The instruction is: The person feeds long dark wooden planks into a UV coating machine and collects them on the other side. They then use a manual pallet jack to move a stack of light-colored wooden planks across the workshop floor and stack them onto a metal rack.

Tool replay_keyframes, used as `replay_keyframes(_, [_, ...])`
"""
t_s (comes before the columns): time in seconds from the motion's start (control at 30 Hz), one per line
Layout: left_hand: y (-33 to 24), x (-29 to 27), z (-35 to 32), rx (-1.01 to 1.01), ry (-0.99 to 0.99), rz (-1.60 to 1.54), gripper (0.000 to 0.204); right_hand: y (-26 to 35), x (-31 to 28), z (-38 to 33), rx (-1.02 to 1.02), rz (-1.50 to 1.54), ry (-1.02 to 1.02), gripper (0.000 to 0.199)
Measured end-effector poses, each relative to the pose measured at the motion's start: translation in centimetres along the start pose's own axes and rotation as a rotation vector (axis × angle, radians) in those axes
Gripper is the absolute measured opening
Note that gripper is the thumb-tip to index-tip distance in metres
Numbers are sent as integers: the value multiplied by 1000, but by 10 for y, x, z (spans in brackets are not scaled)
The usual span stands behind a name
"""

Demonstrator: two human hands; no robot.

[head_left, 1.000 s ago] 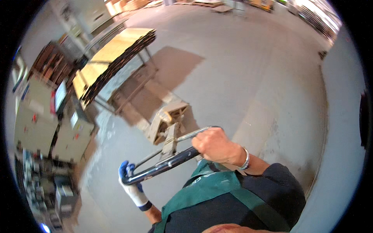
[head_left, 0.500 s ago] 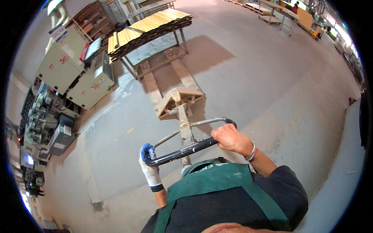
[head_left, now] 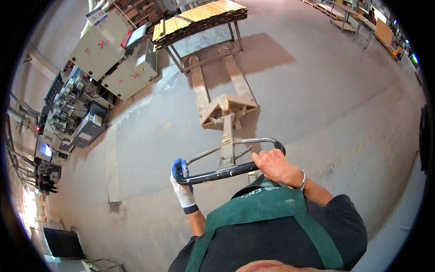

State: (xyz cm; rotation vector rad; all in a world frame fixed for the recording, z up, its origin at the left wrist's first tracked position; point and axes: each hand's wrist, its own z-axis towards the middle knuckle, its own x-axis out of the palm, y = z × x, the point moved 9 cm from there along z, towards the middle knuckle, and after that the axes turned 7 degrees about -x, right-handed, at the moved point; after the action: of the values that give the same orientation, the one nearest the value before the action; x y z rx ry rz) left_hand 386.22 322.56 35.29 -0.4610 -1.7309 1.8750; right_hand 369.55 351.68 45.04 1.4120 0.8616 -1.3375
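Both my hands are on the black loop handle point(head_left: 217, 175) of a worn, dusty pallet jack point(head_left: 230, 103). My left hand point(head_left: 182, 183), in a white glove with blue fingers, is closed round the handle's left corner. Bare, with a band at the wrist, my right hand point(head_left: 275, 165) grips the right end. From the handle a shaft runs down to the jack's triangular head, and two forks stretch away on the floor. The fork tips lie by the legs of a metal stand point(head_left: 179, 61) stacked with yellow-topped wooden strips point(head_left: 201, 17).
Beige machine cabinets point(head_left: 97, 50) stand at the left, with a row of machinery point(head_left: 68, 109) and a grey box unit point(head_left: 90, 124) nearer. Tables point(head_left: 362, 22) and a tan panel point(head_left: 384, 32) are at the far right. A flat strip point(head_left: 112, 163) runs along the floor at left.
The forks have drawn back toward me from under the stand, so more of their tips shows. The stand and machines have shifted right in view. Both hands keep their hold.
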Motion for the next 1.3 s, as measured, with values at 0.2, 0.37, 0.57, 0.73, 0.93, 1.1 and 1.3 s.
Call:
replay_keyframes(0.2, [30,-7,-5,-39,-71,-46,47,-1,24,6,-70,43,63,18])
replay_keyframes(0.37, [46,-11,-7,-40,-87,5,49,-6,32,7,-146,205,112,27])
replay_keyframes(0.57, [2,7,30,-25,-248,36,44,-50,-26,47,-351,662,111,72])
replay_keyframes(0.73, [-20,72,60,69,-333,78,52,-137,-79,75,-631,846,76,80])
replay_keyframes(0.93, [-96,151,4,70,-509,345,57,-208,-118,69,-946,1067,52,88])
replay_keyframes(1.1, [-192,315,-14,17,-735,610,46,-252,-125,65,-1003,1168,216,90])
replay_keyframes(1.3, [-199,455,42,-68,-453,966,31,-284,-138,72,-1148,1286,249,85])
